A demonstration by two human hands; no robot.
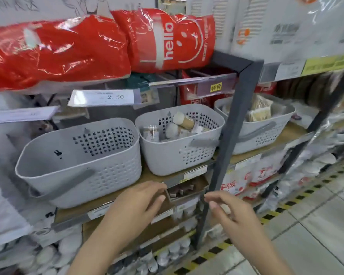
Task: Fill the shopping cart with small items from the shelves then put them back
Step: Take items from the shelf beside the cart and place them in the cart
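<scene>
Nearest, the left hand and right hand hover before the shelf, fingers loosely spread, holding nothing. Beyond stand grey baskets: the left basket bare, the middle basket holding small items. Red bags lie above.

Three pale grey perforated plastic baskets in a row on wooden shelf. Left basket holding nothing visible, dark grey handle hanging at front. Middle basket holding small items: tan cylindrical tubes with white caps lying tilted, small white packets beside them. Right basket, partly behind dark grey upright post, filled with clear packs of beige sticks.
</scene>
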